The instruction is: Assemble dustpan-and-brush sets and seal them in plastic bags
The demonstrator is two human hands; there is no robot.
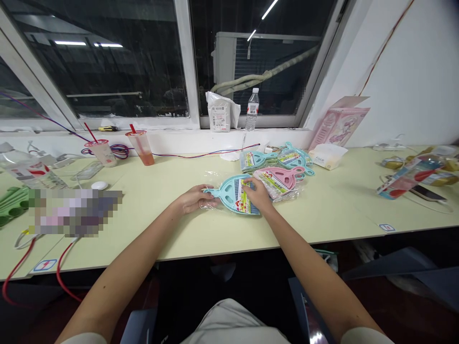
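Observation:
A light-blue mini dustpan [228, 195] with a brush and a printed label card [244, 197] lies in front of me, its handle to the left. Clear plastic wrap shows around the handle end. My left hand [197, 199] is closed around the handle and the wrap. On the right side, my right hand [260, 195] grips the dustpan over the card and bristles, its fingers partly hidden underneath. Just behind that hand are wrapped pink dustpan sets [279, 179], and farther back lie blue-green ones [260, 160].
A tissue pack [328, 156] and a pink box [339, 122] stand at the back right. Two drink cups [141, 148] with red straws are at the back left. On the sill are a water bottle [253, 110] and a white package [220, 114]. A phone [426, 192] lies far right.

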